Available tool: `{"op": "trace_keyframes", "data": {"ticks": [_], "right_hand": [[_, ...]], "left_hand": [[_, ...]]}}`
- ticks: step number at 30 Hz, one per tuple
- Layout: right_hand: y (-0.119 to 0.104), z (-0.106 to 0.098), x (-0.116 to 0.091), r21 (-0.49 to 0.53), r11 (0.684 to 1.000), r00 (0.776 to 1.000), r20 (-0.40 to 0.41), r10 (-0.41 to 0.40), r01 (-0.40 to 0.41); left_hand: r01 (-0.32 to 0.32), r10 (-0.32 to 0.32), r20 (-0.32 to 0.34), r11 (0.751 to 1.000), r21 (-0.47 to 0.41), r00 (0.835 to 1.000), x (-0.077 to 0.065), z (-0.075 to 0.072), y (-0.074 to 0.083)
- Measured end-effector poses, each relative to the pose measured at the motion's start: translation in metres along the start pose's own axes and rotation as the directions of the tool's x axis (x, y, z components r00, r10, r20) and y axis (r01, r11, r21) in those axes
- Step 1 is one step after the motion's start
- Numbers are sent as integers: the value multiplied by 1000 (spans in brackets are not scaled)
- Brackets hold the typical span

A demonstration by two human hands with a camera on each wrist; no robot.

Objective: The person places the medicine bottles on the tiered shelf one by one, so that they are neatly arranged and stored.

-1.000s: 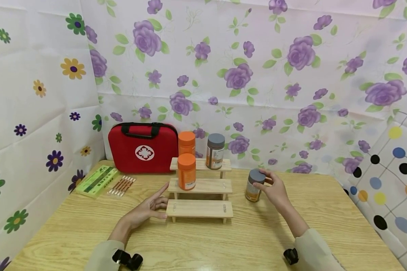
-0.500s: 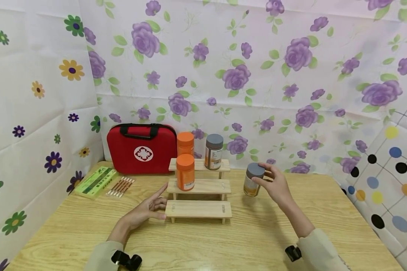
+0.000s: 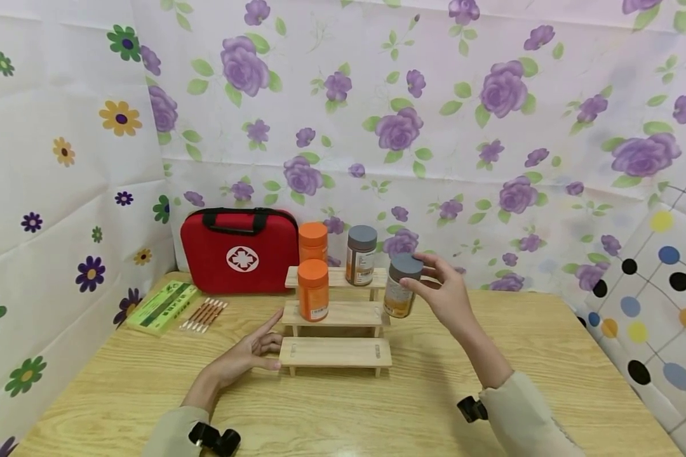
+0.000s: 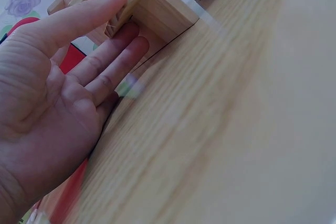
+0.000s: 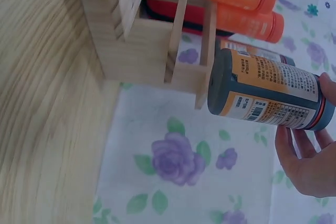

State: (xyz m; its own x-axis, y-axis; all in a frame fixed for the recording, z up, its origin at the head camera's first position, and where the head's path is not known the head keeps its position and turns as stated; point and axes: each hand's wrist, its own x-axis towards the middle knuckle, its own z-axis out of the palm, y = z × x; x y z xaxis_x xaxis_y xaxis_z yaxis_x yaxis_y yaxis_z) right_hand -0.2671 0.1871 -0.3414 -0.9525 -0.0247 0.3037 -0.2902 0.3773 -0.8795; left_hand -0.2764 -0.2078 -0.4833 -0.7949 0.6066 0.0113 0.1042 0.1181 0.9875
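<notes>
My right hand [image 3: 443, 293] pinches a grey-capped bottle [image 3: 399, 289] near its cap, held off the table at the right end of the middle step. The right wrist view shows the printed label of this bottle [image 5: 273, 87] and its dark base toward the rack. At the left side of the three-step wooden rack [image 3: 335, 351], my left hand [image 3: 241, 358] touches the lowest step with fingers extended. One orange bottle [image 3: 313, 292] stands on the middle step's left end. Behind it, another orange bottle [image 3: 312, 236] and a grey-capped bottle [image 3: 361, 257] stand on the top step.
A red first-aid case [image 3: 240, 254] stands behind the rack at the left, against the flowered backdrop. Left of the rack, a green and yellow box [image 3: 162, 308] lies beside a small pack of cotton swabs [image 3: 204, 315]. The wooden table [image 3: 520, 355] extends to the right.
My right hand has lifted the grey-capped bottle off the table and carried it left to the rack's middle step. The left hand has stayed at the rack's side.
</notes>
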Motion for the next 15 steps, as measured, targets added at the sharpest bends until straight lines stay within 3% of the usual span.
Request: {"op": "trace_keyframes", "data": {"ticks": [15], "right_hand": [[-1, 62, 6, 137, 988, 997, 32, -76, 71]], "left_hand": [[-4, 4, 4, 1000, -2, 1000, -3, 1, -1]]}}
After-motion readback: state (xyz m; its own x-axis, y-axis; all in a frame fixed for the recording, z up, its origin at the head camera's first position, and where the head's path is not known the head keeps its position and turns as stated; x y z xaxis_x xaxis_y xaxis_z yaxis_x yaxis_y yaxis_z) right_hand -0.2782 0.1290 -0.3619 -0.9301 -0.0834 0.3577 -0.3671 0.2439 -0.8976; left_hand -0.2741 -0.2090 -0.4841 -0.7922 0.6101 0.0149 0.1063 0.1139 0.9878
